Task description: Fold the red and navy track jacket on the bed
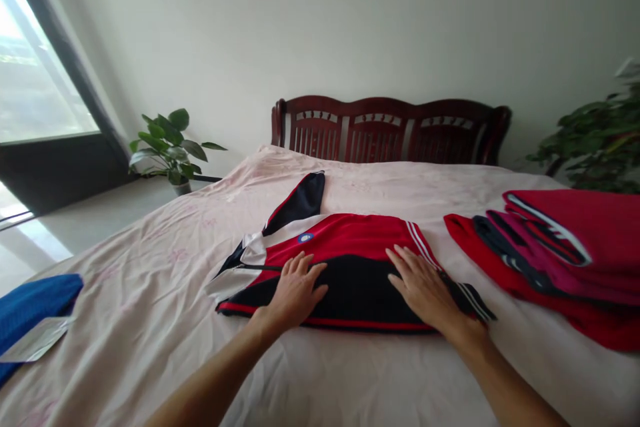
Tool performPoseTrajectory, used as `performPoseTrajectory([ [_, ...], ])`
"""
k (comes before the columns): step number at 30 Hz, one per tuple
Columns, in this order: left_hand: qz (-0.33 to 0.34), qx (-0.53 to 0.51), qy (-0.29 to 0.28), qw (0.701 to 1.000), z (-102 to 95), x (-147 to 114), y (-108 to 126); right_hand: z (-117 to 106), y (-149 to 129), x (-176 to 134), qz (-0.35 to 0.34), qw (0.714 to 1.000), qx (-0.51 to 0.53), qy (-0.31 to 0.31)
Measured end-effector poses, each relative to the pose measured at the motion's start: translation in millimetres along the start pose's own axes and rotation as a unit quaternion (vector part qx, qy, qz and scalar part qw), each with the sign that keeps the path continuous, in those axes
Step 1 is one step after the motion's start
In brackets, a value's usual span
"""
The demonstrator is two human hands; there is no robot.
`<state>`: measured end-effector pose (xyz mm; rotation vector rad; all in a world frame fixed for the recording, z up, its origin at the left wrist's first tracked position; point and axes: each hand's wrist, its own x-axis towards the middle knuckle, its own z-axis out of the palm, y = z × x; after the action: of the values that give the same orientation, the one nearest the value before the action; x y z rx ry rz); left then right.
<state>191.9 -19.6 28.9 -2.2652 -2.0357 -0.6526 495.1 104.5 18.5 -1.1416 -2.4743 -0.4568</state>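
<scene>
A red, navy and white jacket (350, 247) lies partly folded on the pink bedsheet (150, 267), one dark sleeve pointing toward the headboard. My left hand (296, 290) rests flat on its near left part, fingers spread. My right hand (423, 283) presses flat on its near right part, beside the white-striped cuff. Neither hand grips anything.
A stack of red and magenta clothes (560, 247) lies at the right of the bed. A blue item with a grey packet (35, 313) sits at the left edge. Behind are a dark wooden headboard (390, 130), potted plants (170, 147), and a window (30, 80).
</scene>
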Motion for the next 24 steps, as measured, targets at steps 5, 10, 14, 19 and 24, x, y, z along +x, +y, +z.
performPoseTrajectory([
  [5, -0.032, 0.074, -0.021, 0.997, 42.5, -17.3, -16.2, 14.6, 26.2, -51.8, 0.015, 0.997, -0.049, -0.058],
  [10, -0.043, 0.097, -0.009, 0.994, 36.2, -35.7, -35.0, 13.5, 45.3, -73.0, 0.105, 0.992, -0.053, -0.044],
  [14, -0.058, 0.105, -0.011, 0.993, 25.6, -45.6, -45.8, 23.6, 67.0, -73.1, 0.156, 0.986, 0.057, -0.028],
  [19, -0.098, 0.059, 0.008, 0.993, 18.4, -54.7, -64.1, 14.6, 113.2, -83.5, 0.354, 0.922, 0.151, -0.035],
  [24, -0.140, 0.021, 0.045, 0.989, 8.0, -56.0, -64.5, 0.7, 133.1, -92.5, 0.392, 0.904, 0.158, -0.065],
])
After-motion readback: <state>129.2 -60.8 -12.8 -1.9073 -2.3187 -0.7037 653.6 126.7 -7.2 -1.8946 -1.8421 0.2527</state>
